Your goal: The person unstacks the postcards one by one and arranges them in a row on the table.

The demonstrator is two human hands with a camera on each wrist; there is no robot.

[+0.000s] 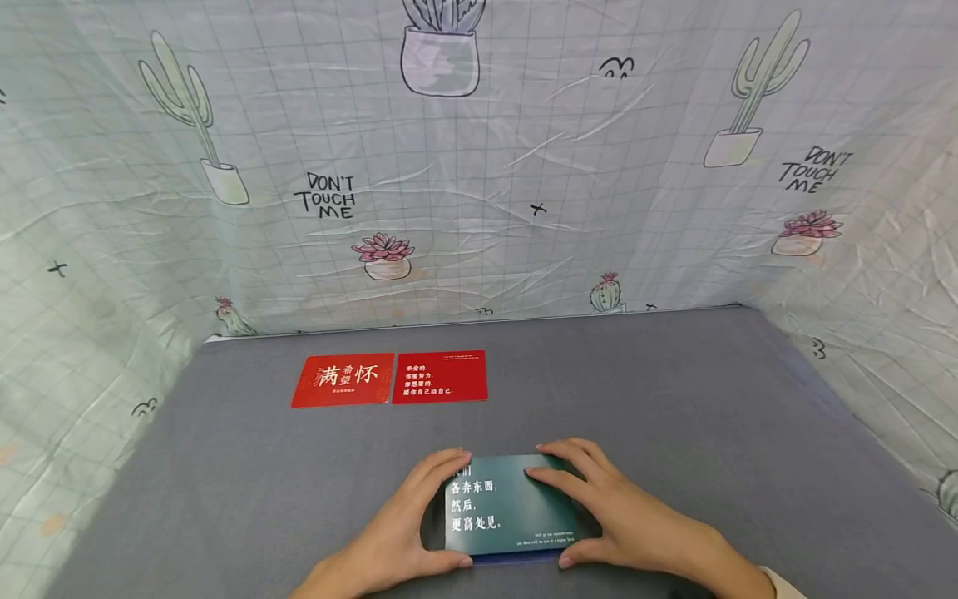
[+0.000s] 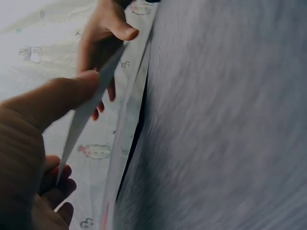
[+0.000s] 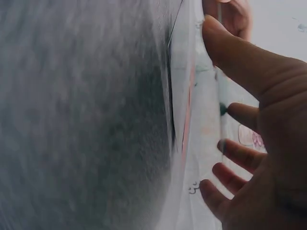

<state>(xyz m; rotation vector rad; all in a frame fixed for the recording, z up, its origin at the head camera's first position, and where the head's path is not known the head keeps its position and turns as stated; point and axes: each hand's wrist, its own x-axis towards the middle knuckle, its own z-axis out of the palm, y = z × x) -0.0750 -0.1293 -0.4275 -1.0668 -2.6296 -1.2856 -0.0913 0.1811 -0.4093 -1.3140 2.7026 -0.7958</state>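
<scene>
Green card (image 1: 516, 507), white lettering, fingers (image 1: 563, 482) gripping both ends.

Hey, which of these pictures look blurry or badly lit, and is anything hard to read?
Head view: mostly crisp, though small print on the green card is hard to read; left wrist view: smeared table, washed-out upper left corner; right wrist view: table blurred too, right grip dark against a bright backdrop.

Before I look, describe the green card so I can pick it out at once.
Start with the grey tabletop: at the person's side, the left hand and right hand hold the green card between them. Large white characters run down its left side, and its green face sets it apart from the two red cards lying beyond.
</scene>
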